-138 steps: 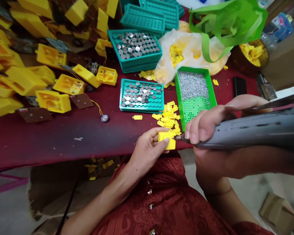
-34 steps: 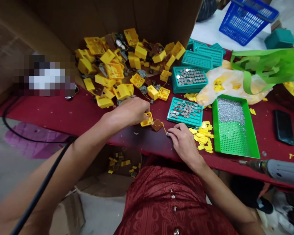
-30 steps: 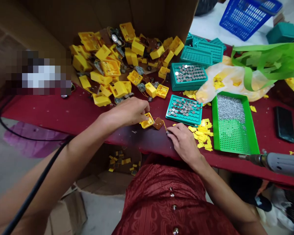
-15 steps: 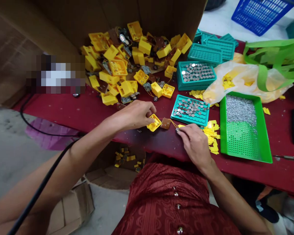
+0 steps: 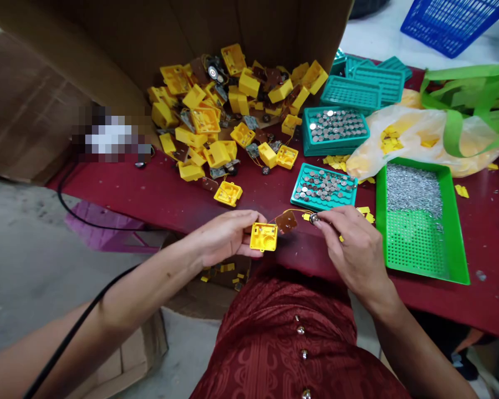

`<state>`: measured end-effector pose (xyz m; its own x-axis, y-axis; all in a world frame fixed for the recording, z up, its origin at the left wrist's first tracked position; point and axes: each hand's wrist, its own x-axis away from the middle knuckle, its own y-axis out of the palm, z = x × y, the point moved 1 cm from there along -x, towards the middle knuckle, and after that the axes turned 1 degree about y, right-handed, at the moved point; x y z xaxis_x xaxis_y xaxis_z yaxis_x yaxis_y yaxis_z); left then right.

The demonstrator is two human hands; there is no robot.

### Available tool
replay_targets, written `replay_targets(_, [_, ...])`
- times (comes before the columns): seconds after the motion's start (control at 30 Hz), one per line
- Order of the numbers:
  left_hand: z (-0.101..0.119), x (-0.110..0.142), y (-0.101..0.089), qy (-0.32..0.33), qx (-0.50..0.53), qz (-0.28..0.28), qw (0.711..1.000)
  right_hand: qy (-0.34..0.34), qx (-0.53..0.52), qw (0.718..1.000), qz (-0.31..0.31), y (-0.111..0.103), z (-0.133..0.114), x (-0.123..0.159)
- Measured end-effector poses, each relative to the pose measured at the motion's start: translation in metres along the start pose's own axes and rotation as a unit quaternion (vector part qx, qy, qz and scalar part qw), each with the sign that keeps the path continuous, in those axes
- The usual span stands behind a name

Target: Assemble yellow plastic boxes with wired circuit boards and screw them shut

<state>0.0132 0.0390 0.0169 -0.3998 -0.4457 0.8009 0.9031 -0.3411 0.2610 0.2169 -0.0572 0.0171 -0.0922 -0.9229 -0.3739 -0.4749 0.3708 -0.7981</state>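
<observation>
My left hand is closed on a small open yellow plastic case, thumb and fingers at its left side, hollow side up. Thin wires run from the case to a brown circuit board, which hangs tilted between my hands. More yellow wires lead on to a small round metal part. My right hand pinches that part between thumb and fingertips. Beyond my left hand another open yellow case lies on the table. A teal tray with many small round metal discs lies beyond my right hand.
A heap of wired yellow cases spills from a large cardboard box. To the right stand a green tray of small metal pieces, a plastic bag, and stacked teal trays. A black cable crosses my left forearm.
My left hand has drawn the yellow case toward my body and now holds it from the left and below. The board has lifted and tilted. My right hand keeps the round part.
</observation>
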Motion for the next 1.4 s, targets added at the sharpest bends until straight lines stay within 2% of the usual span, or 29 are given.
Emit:
replay_targets(0.1, [-0.016,0.006,0.011,-0.016,0.098,0.000,0.995,0.000,-0.001,1.000,-0.009,-0.010,-0.002,0.000])
replay_targets(0.2, [-0.032,0.009,0.024,-0.060,0.204,-0.069,0.975,0.035,-0.042,0.998,-0.017,-0.018,0.001,0.005])
replay_targets(0.3, [-0.044,0.007,0.039,-0.080,0.257,-0.136,0.954,0.121,-0.119,0.985,-0.028,-0.021,0.008,0.017])
replay_targets(0.37, [-0.050,0.002,0.049,-0.048,0.264,-0.131,0.954,0.174,-0.176,0.968,-0.041,-0.019,0.012,0.026])
replay_targets(0.43, [-0.053,-0.003,0.056,0.010,0.266,-0.107,0.958,0.190,-0.216,0.956,-0.053,-0.015,0.011,0.031])
replay_targets(0.53, [-0.055,-0.007,0.061,0.071,0.247,-0.088,0.962,0.150,-0.213,0.964,-0.056,-0.005,0.006,0.032])
replay_targets(0.67, [-0.057,-0.007,0.056,0.065,0.211,-0.074,0.972,0.080,-0.144,0.985,-0.055,0.003,0.000,0.028])
replay_targets(0.9, [-0.057,-0.007,0.052,0.069,0.193,-0.058,0.977,0.009,-0.084,0.993,-0.079,0.006,0.001,0.030])
replay_targets(1.1, [-0.056,-0.007,0.056,0.122,0.171,-0.034,0.977,-0.025,-0.052,0.996,-0.067,0.012,0.002,0.032])
replay_targets(1.2, [-0.055,-0.007,0.057,0.141,0.159,-0.029,0.977,-0.028,-0.056,0.997,-0.053,0.014,0.000,0.031])
replay_targets(1.3, [-0.055,-0.008,0.056,0.131,0.140,-0.039,0.981,-0.007,-0.071,0.997,-0.036,0.012,0.000,0.030])
replay_targets(1.4, [-0.054,-0.006,0.052,0.163,0.027,-0.038,0.985,0.038,-0.098,0.994,-0.040,0.007,0.005,0.029])
